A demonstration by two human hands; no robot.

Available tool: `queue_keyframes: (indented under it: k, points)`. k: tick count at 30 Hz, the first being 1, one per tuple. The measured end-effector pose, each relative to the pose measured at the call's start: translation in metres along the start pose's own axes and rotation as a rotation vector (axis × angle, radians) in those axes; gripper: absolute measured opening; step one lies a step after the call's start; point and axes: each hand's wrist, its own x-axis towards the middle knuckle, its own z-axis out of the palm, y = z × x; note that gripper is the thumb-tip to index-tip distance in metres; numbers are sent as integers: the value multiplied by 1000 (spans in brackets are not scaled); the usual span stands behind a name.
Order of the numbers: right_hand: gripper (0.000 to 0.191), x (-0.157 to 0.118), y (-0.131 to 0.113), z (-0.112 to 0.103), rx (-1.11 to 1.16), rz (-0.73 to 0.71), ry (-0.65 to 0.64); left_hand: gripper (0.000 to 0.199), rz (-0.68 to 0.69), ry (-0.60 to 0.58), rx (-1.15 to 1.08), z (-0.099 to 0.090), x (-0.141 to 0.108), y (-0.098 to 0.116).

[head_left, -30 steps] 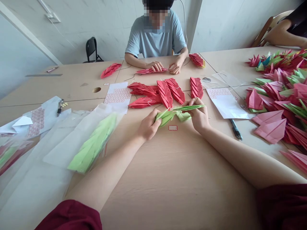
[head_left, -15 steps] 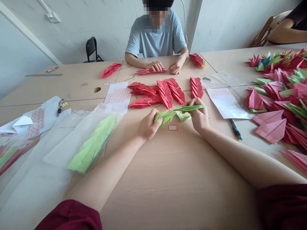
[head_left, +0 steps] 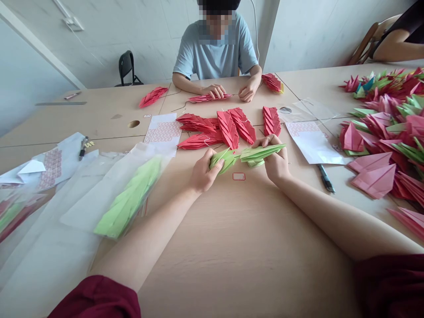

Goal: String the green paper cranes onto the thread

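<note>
- Head view: your left hand [head_left: 202, 173] has its fingers closed round one green folded stack [head_left: 222, 160], centre of frame, just above the tabletop [head_left: 238, 247].
- Your right hand [head_left: 274, 160] pinches a second green folded piece [head_left: 261, 153] shut between thumb and fingers; the tips of the two pieces nearly meet between your hands.
- Risk: squeeze harder and the creases could flatten; paper this thin likely crumples fast.
- Risk: a thin thread seems to run near the left stack, too fine to be sure. A sideways pull could tear the paper or slip layers out of order.
- Risk: the red folded stacks [head_left: 228, 126] lie just beyond your hands; a wide wrist swing could scatter them.
- Small red-edged sticker [head_left: 238, 176] sits directly below the pieces; a dropped piece could land on it.
- Another person's hands [head_left: 228, 91] work a red strand at upper centre, well apart.
</note>
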Motion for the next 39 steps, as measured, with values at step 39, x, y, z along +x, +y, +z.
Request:
queue_keyframes:
  k: [39]
  points:
    - [24,-8,-10,3,-20,92,-311,23,-51,33,206,2,-1,1]
